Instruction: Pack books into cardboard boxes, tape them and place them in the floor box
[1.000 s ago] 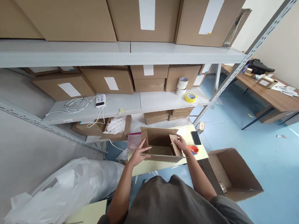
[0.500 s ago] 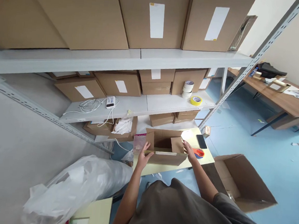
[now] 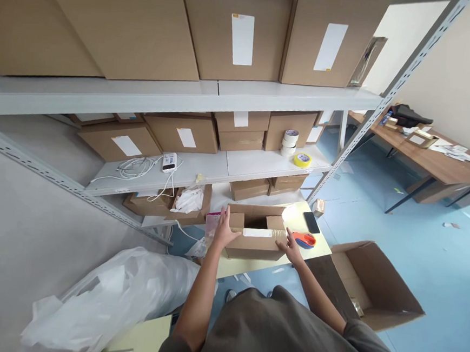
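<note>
Here's the cardboard box, sitting on the table, likely light, its walls stiff, flaps bendy, hardly slippery; both end walls look the best hold. The left hand is at its left end, fingers spread; the right hand meets the near right corner, pinch or not, can't tell. Just right, an orange-and-blue item; farther, a black phone.

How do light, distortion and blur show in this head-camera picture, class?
Head view: light soft and fairly even, shadow deep inside the open carton; head view: right-hand shelf post slanting steeply, probably wide-angle stretch; head view: left hand and right hand reasonably sharp.
</note>
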Available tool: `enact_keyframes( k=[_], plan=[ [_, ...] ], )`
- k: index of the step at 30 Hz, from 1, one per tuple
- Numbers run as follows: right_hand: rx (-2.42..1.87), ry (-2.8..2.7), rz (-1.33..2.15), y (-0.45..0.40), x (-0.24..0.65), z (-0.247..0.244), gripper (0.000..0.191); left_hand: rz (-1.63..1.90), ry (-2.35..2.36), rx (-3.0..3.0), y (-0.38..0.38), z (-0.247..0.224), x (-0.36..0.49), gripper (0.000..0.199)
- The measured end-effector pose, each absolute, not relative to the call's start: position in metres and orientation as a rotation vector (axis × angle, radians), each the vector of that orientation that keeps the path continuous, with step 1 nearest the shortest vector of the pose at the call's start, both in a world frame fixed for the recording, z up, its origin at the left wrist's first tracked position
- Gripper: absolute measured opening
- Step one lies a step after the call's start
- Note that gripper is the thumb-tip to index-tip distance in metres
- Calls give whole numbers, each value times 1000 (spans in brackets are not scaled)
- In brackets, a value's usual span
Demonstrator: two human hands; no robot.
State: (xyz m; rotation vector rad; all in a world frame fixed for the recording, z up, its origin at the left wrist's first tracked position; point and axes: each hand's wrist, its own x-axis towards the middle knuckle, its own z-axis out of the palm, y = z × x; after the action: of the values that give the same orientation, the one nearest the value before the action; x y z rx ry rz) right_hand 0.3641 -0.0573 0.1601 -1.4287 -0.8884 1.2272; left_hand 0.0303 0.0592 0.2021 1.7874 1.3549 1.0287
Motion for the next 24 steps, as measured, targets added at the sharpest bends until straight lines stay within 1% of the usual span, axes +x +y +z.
enact_keyframes(
  k=[1,3,5,7,10,11,12,13,16,18,22,23,24],
  plan=[
    [-1431,-881,1214,-56,362,158,113,967,1324,1818,71,206,29,130],
    [-1438,-874,1196,-54,360,154,116,888,1300,1861,90,210,26,130],
    [-1450,-862,1197,-52,359,150,118,872,1309,1890,99,210,23,122],
    [-1453,-841,1207,-48,358,148,118,885,1326,1905,97,205,19,103],
    [-1460,-809,1220,-41,354,149,118,855,1352,1870,81,188,15,59],
    [-1478,-795,1216,-39,352,150,117,849,1365,1833,75,182,15,47],
    [-1503,-780,1208,-37,350,151,115,867,1380,1782,69,175,16,38],
    [-1525,-770,1200,-36,349,152,111,907,1393,1729,65,170,18,35],
    [-1532,-758,1206,-36,347,155,95,1027,1431,1583,60,161,27,38],
    [-1494,-751,1225,-36,347,157,87,1035,1478,1487,64,160,33,36],
    [-1464,-712,1231,-34,347,162,81,975,1617,1386,74,163,41,32],
    [-1463,-708,1228,-33,347,163,81,965,1667,1372,76,164,42,36],
    [-1462,-708,1224,-32,347,164,81,951,1715,1349,76,163,43,44]
  ],
)
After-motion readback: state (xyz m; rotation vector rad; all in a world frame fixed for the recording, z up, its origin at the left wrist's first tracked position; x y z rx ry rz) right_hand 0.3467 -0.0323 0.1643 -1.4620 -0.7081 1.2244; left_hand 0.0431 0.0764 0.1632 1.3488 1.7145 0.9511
